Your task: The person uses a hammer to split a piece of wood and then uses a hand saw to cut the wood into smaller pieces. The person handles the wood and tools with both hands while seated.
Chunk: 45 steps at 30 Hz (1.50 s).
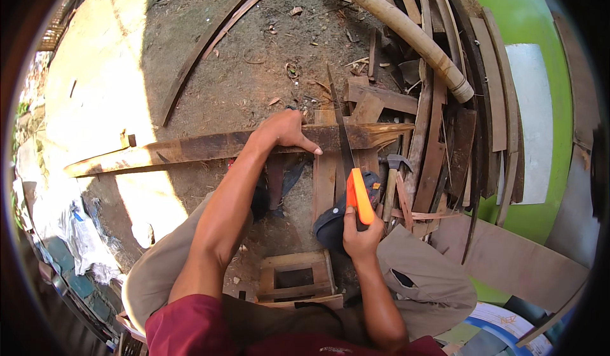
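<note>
A long dark wooden plank [216, 147] lies crosswise in front of me, its right end split and splintered. My left hand [284, 131] grips it from above, fingers over the far edge and thumb stretched along the near side. In my right hand [362, 232] is a hand saw [359, 197] with an orange handle, held closed in my fist. Its blade crosses the plank to the right of my left hand, between that hand and the splintered end. A wooden block [325, 184] lies beneath the plank near the blade. Whether the teeth have cut in, I cannot tell.
A claw hammer [391, 184] stands beside my shod right foot [337, 222]. Scrap boards [438, 140] and a bamboo pole [406, 32] are heaped at the right. A small wooden frame [295, 286] sits between my legs. Two thin strips [203, 57] lie on the ground far left.
</note>
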### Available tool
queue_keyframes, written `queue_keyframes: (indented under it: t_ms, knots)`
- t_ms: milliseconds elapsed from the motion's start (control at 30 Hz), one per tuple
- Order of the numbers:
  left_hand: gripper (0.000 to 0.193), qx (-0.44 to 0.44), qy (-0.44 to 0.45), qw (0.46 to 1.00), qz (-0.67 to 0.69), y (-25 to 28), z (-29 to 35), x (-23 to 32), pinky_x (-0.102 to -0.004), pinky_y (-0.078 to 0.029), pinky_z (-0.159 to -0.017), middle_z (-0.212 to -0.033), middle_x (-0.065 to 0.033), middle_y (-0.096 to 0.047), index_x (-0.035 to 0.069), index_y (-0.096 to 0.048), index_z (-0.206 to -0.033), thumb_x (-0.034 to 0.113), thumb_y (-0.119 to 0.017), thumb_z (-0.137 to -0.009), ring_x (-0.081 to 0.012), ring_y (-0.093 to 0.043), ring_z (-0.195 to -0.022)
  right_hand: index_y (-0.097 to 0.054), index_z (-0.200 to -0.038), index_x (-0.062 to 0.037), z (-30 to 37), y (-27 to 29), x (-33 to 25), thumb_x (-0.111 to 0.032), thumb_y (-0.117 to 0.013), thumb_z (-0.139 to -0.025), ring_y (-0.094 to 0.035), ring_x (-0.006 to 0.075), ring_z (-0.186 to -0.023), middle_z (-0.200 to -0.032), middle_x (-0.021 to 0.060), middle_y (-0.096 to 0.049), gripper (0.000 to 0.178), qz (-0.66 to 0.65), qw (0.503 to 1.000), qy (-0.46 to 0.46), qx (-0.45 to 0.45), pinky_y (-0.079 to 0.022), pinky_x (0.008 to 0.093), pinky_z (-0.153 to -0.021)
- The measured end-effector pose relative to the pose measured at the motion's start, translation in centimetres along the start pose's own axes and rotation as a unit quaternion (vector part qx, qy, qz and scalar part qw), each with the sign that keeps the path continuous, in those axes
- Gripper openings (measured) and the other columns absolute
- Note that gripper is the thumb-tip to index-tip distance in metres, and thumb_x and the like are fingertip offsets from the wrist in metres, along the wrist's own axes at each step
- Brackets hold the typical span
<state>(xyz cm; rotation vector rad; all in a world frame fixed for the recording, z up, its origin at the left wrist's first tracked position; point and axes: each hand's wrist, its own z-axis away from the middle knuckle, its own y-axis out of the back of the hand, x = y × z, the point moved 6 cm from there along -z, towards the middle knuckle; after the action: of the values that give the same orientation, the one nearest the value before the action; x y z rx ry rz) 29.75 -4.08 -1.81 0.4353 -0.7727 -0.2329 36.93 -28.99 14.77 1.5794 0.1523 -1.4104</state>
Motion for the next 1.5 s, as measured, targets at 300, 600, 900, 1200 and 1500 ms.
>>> queue_keyframes:
  t_ms: [300,600,900,1200,1500]
  knots:
    - [0.07,0.295,0.157,0.94,-0.065,3.9,-1.1,0.9,-0.0554,-0.042,-0.101,-0.091,-0.0248,-0.074,0.0,-0.078,-0.095,0.062,-0.045,-0.099,-0.0406,-0.071,-0.089,-0.06,-0.071,0.0,-5.9,-3.3,-1.0,-0.011,-0.068,-0.096,-0.049,0.0055,-0.058,-0.062,-0.0034,-0.054,0.028,-0.101,0.982,-0.116,-0.111,-0.038,0.0278,-0.053]
    - [0.062,0.356,0.21,0.908,-0.065,3.1,-1.4,1.0,-0.0506,-0.045,-0.095,-0.082,-0.0268,-0.072,0.0,-0.078,-0.084,0.051,-0.045,-0.098,-0.0413,-0.071,-0.079,-0.059,-0.073,0.0014,-4.0,-1.6,1.2,-0.017,-0.069,-0.095,-0.047,0.0099,-0.058,-0.059,0.0012,-0.051,0.031,-0.112,0.968,-0.204,-0.09,-0.038,0.0317,-0.054]
    - [0.06,0.386,0.198,0.896,-0.095,2.9,-1.2,1.4,-0.0493,-0.042,-0.103,-0.075,-0.0245,-0.072,0.001,-0.077,-0.07,0.042,-0.043,-0.097,-0.038,-0.071,-0.07,-0.067,-0.084,0.0047,1.3,6.0,-4.0,-0.013,-0.064,-0.095,-0.055,0.0122,-0.058,-0.064,0.0086,-0.061,0.021,-0.069,0.97,-0.214,-0.09,-0.043,0.034,-0.054]
    - [0.059,0.408,0.203,0.886,-0.091,3.1,-1.2,0.3,-0.0489,-0.042,-0.102,-0.073,-0.0237,-0.071,0.002,-0.077,-0.069,0.042,-0.044,-0.096,-0.037,-0.072,-0.07,-0.059,-0.073,0.0029,1.8,3.0,-2.3,-0.007,-0.067,-0.09,-0.057,0.0233,-0.049,-0.058,0.0158,-0.054,0.021,-0.002,0.991,-0.098,-0.093,-0.043,0.0387,-0.051]
    - [0.058,0.368,0.197,0.903,-0.099,3.1,-1.4,1.6,-0.0481,-0.044,-0.095,-0.075,-0.0236,-0.072,0.0,-0.077,-0.073,0.042,-0.044,-0.096,-0.037,-0.071,-0.071,-0.06,-0.074,0.0033,-7.6,-5.3,-0.2,-0.014,-0.067,-0.092,-0.047,0.0169,-0.052,-0.057,0.0138,-0.051,0.026,-0.045,0.998,-0.035,-0.011,-0.04,0.0364,-0.052]
